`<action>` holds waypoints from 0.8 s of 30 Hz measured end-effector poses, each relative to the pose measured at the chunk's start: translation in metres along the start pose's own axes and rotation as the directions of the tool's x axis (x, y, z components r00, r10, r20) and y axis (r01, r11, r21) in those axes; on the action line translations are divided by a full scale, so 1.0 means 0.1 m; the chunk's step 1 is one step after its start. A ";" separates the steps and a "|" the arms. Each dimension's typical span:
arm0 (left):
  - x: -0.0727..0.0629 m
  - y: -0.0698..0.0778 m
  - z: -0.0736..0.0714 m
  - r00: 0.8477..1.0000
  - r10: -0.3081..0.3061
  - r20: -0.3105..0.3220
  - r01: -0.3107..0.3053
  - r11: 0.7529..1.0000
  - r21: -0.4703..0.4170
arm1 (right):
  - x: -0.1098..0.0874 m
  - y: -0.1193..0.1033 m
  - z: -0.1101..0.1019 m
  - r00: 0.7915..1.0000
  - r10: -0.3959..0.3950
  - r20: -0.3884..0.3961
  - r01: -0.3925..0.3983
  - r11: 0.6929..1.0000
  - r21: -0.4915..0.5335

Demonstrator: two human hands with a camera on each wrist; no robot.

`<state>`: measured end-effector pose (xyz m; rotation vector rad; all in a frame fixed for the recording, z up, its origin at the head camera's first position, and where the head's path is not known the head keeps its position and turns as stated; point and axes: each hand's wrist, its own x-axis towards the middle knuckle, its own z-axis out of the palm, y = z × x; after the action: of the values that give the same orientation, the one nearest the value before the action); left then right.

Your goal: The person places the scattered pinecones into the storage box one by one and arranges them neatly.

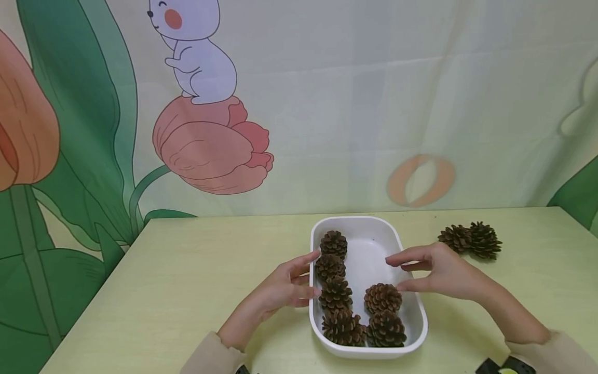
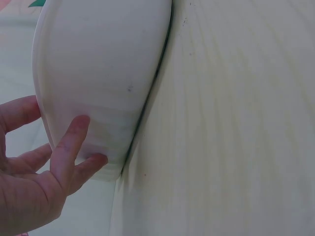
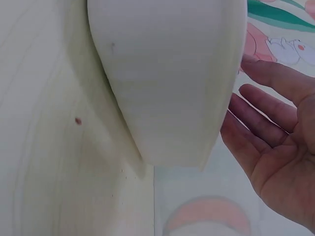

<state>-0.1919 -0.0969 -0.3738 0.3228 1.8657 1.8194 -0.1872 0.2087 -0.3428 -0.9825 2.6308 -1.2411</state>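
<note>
At lower centre, my loosely spread left hand point(image 1: 289, 285) touches the white rectangular plastic tray point(image 1: 369, 257) of brown scaly pinecones point(image 1: 383, 298); my right hand point(image 1: 436, 270), fingers parted, holds nothing above its right rim. Probably I'm mid-filling; next calls for grasping the pinecone pair point(image 1: 469, 240) at right.

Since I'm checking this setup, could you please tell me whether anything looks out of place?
Two cones lie on the table right of the tray, apart from the other cones inside it, so they look out of place. Nothing appears spilled or broken.
</note>
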 end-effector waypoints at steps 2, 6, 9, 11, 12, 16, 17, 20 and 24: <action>0.00 0.00 0.00 1.000 -0.001 -0.002 0.001 1.000 -0.004 | -0.02 0.04 -0.04 1.000 0.000 -0.028 0.000 1.000 -0.010; 0.01 -0.01 0.00 1.000 0.004 0.002 -0.004 1.000 -0.005 | -0.06 0.12 -0.11 0.997 0.005 -0.081 -0.006 1.000 -0.010; 0.00 -0.01 0.01 1.000 0.005 0.004 -0.005 1.000 -0.008 | -0.08 0.17 -0.15 0.990 -0.005 -0.139 0.004 1.000 -0.008; 0.00 -0.02 0.01 1.000 0.004 0.006 -0.004 1.000 -0.010 | -0.09 0.20 -0.18 0.984 0.001 -0.176 0.000 1.000 0.004; 0.00 -0.02 0.01 1.000 0.002 0.005 -0.002 1.000 -0.014 | -0.09 0.21 -0.20 0.981 0.007 -0.192 -0.005 1.000 0.007; -0.01 -0.02 0.01 1.000 0.001 0.004 -0.001 1.000 -0.010 | -0.13 0.25 -0.26 0.966 0.084 -0.246 -0.083 0.996 0.012; -0.01 -0.01 0.01 1.000 0.001 0.003 -0.001 1.000 -0.008 | -0.13 0.26 -0.28 0.960 0.102 -0.260 -0.103 0.995 0.010; 0.00 -0.01 0.00 1.000 0.000 -0.001 0.000 1.000 -0.002 | -0.15 0.29 -0.32 0.945 0.155 -0.288 -0.155 0.988 0.023; 0.01 0.00 0.00 1.000 -0.001 0.004 0.001 1.000 -0.002 | -0.16 0.38 -0.38 0.924 0.204 -0.323 -0.186 0.979 0.085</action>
<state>-0.1924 -0.0967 -0.3738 0.3247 1.8604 1.8187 -0.2063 0.2613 -0.3474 -0.5225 2.8315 -1.5314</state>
